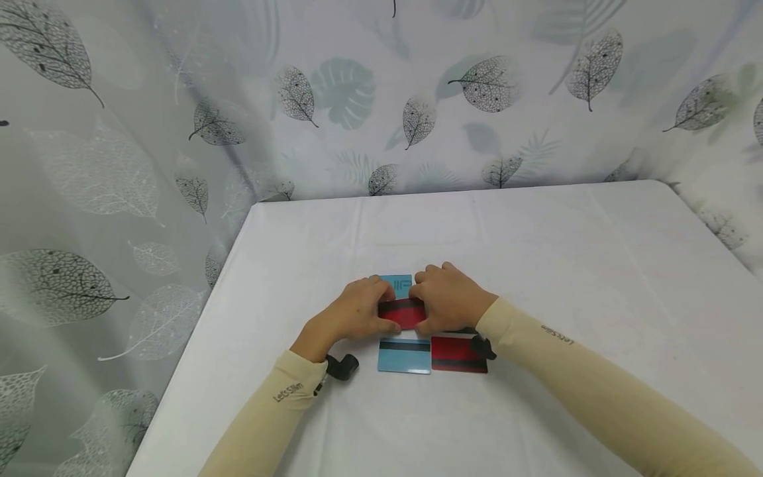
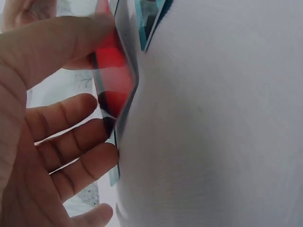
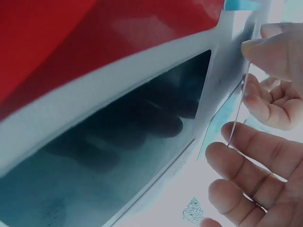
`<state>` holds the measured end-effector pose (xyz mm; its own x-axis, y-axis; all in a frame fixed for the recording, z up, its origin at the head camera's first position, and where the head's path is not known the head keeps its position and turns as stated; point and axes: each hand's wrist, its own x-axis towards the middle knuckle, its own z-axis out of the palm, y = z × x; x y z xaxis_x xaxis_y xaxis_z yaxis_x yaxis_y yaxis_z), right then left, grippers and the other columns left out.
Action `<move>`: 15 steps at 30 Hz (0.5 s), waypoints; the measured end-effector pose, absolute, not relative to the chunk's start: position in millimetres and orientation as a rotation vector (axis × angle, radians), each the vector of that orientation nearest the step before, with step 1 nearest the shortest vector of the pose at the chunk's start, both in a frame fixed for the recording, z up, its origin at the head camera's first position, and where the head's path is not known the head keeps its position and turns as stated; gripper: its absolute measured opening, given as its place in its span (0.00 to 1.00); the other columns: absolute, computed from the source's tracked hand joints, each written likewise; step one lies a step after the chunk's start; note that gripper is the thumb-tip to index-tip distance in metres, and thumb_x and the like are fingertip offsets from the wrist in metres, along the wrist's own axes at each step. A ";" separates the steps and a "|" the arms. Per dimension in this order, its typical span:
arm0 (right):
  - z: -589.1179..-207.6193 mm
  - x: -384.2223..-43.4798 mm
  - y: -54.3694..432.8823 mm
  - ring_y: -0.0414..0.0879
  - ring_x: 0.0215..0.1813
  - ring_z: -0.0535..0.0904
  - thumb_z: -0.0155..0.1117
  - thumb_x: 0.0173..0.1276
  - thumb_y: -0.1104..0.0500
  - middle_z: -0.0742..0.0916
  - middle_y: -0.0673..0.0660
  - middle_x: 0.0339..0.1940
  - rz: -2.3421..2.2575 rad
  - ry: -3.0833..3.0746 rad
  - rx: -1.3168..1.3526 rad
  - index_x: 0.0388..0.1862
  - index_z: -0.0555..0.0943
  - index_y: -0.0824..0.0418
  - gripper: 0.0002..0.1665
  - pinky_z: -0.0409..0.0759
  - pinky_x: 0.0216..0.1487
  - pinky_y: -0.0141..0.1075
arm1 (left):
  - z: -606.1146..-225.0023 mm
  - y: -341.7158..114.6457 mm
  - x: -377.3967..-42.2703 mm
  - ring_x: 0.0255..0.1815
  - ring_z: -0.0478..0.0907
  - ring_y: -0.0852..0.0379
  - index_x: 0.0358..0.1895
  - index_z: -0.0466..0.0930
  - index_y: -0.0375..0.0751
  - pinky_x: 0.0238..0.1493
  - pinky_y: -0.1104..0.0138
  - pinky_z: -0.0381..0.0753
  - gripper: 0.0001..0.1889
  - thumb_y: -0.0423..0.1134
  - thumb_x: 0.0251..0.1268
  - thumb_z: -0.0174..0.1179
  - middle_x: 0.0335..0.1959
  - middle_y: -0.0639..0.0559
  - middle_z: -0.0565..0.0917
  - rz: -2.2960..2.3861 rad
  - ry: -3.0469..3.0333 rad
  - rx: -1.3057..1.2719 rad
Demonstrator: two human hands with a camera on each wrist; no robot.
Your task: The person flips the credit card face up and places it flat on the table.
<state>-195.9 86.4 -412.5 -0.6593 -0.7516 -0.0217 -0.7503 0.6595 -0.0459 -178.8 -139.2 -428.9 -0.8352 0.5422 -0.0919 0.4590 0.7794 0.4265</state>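
Note:
In the head view a red card point(image 1: 404, 317) with a dark stripe along its far side lies between both hands. My left hand point(image 1: 356, 308) grips its left edge; in the left wrist view the thumb rests on one face of the red card point(image 2: 113, 75) with fingertips at its edge. My right hand point(image 1: 450, 299) pinches the opposite edge, thumb and fingers on either side of it in the right wrist view. A light blue card point(image 1: 401, 283) lies just beyond, partly covered by the fingers.
Nearer the body, a blue card point(image 1: 404, 358) with a dark stripe lies beside another red card point(image 1: 454, 351). A dark card point(image 3: 142, 123) shows between it and my right hand, mostly hidden from the head. A white cloth covers the table point(image 1: 566, 265); a leaf-print curtain point(image 1: 357, 132) hangs behind.

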 end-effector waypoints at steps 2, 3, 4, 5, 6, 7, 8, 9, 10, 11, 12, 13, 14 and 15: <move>-411.4 -195.7 87.2 0.46 0.38 0.76 0.75 0.52 0.37 0.83 0.49 0.33 -0.062 2.836 -1.281 0.44 0.89 0.54 0.27 0.76 0.43 0.45 | -428.8 -140.5 -178.2 0.49 0.76 0.56 0.56 0.79 0.43 0.57 0.59 0.78 0.28 0.53 0.57 0.77 0.49 0.53 0.81 0.596 2.763 0.788; -410.5 -195.5 87.6 0.46 0.38 0.76 0.75 0.52 0.37 0.83 0.49 0.33 -0.072 2.840 -1.280 0.43 0.89 0.54 0.27 0.76 0.42 0.45 | -428.9 -141.0 -178.0 0.50 0.76 0.56 0.57 0.79 0.43 0.58 0.58 0.78 0.29 0.53 0.57 0.77 0.50 0.53 0.81 0.597 2.764 0.787; -410.1 -195.5 87.9 0.46 0.38 0.76 0.75 0.52 0.38 0.83 0.49 0.33 -0.081 2.843 -1.281 0.43 0.89 0.54 0.27 0.76 0.42 0.45 | -429.2 -141.6 -178.0 0.51 0.76 0.56 0.58 0.79 0.43 0.59 0.58 0.77 0.30 0.53 0.57 0.77 0.51 0.52 0.81 0.591 2.765 0.790; -409.9 -195.5 88.2 0.46 0.38 0.76 0.74 0.52 0.38 0.83 0.49 0.33 -0.089 2.843 -1.279 0.43 0.89 0.54 0.26 0.76 0.42 0.45 | -429.3 -141.9 -178.0 0.51 0.76 0.56 0.58 0.79 0.43 0.60 0.58 0.77 0.30 0.53 0.57 0.77 0.52 0.52 0.81 0.582 2.765 0.792; -409.7 -195.4 88.5 0.46 0.38 0.76 0.74 0.52 0.38 0.82 0.49 0.33 -0.101 2.842 -1.278 0.43 0.89 0.54 0.26 0.76 0.42 0.45 | -429.4 -142.2 -178.0 0.52 0.76 0.55 0.59 0.79 0.43 0.61 0.57 0.77 0.30 0.53 0.57 0.77 0.52 0.52 0.81 0.572 2.765 0.795; -409.8 -195.5 88.7 0.46 0.38 0.76 0.74 0.52 0.38 0.82 0.49 0.33 -0.109 2.841 -1.276 0.43 0.89 0.54 0.26 0.75 0.42 0.45 | -429.2 -142.3 -178.1 0.52 0.76 0.55 0.59 0.79 0.43 0.61 0.57 0.77 0.30 0.53 0.57 0.77 0.53 0.51 0.82 0.562 2.767 0.801; -410.1 -195.6 89.0 0.46 0.38 0.76 0.74 0.52 0.38 0.82 0.49 0.33 -0.114 2.841 -1.275 0.43 0.89 0.54 0.26 0.75 0.42 0.45 | -429.0 -142.4 -178.3 0.53 0.76 0.55 0.59 0.79 0.42 0.62 0.56 0.76 0.30 0.52 0.57 0.77 0.53 0.51 0.82 0.548 2.768 0.806; -410.5 -195.8 89.3 0.46 0.38 0.76 0.74 0.52 0.38 0.82 0.49 0.32 -0.115 2.841 -1.276 0.43 0.89 0.54 0.26 0.75 0.42 0.45 | -428.7 -142.5 -178.3 0.53 0.76 0.55 0.60 0.80 0.42 0.62 0.56 0.76 0.30 0.52 0.57 0.77 0.53 0.51 0.82 0.536 2.769 0.809; -411.0 -195.9 89.6 0.46 0.38 0.76 0.74 0.52 0.38 0.82 0.48 0.32 -0.115 2.841 -1.274 0.43 0.89 0.54 0.26 0.75 0.42 0.45 | -428.3 -142.6 -178.3 0.53 0.76 0.55 0.60 0.80 0.42 0.62 0.56 0.76 0.30 0.52 0.57 0.76 0.53 0.51 0.82 0.524 2.770 0.812; -411.5 -196.1 89.9 0.46 0.38 0.75 0.74 0.52 0.38 0.82 0.48 0.32 -0.114 2.842 -1.272 0.44 0.89 0.54 0.27 0.75 0.42 0.45 | -427.8 -142.7 -178.3 0.53 0.76 0.55 0.60 0.80 0.42 0.62 0.56 0.76 0.30 0.51 0.57 0.76 0.53 0.51 0.82 0.514 2.771 0.814; -411.9 -196.2 90.2 0.46 0.38 0.75 0.74 0.52 0.38 0.82 0.48 0.32 -0.114 2.842 -1.271 0.44 0.89 0.54 0.27 0.75 0.42 0.44 | -427.2 -143.0 -178.2 0.52 0.76 0.55 0.59 0.80 0.42 0.62 0.56 0.76 0.30 0.51 0.57 0.76 0.53 0.51 0.82 0.506 2.774 0.817; -412.2 -196.2 90.4 0.46 0.38 0.75 0.74 0.52 0.38 0.82 0.48 0.32 -0.114 2.842 -1.271 0.44 0.89 0.54 0.27 0.75 0.42 0.45 | -426.5 -143.3 -178.1 0.52 0.76 0.55 0.59 0.80 0.42 0.61 0.56 0.76 0.29 0.51 0.57 0.76 0.53 0.52 0.82 0.500 2.777 0.818; -412.4 -196.2 90.6 0.46 0.38 0.75 0.74 0.52 0.38 0.82 0.48 0.32 -0.115 2.844 -1.271 0.45 0.89 0.54 0.27 0.75 0.42 0.45 | -425.6 -143.5 -177.9 0.52 0.76 0.55 0.59 0.80 0.42 0.61 0.56 0.76 0.29 0.51 0.57 0.76 0.52 0.52 0.82 0.503 2.778 0.817; -412.4 -196.0 90.8 0.46 0.38 0.76 0.74 0.53 0.38 0.82 0.48 0.32 -0.119 2.845 -1.272 0.45 0.89 0.54 0.27 0.76 0.42 0.45 | -424.6 -143.8 -177.6 0.51 0.76 0.55 0.58 0.80 0.42 0.60 0.56 0.76 0.28 0.50 0.57 0.75 0.51 0.52 0.82 0.510 2.780 0.816</move>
<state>-196.0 90.8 -412.4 -0.6673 -0.7447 0.0102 -0.7429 0.6647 -0.0790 -177.6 -143.8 -424.6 -0.8275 0.5537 -0.0927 0.4848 0.7881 0.3794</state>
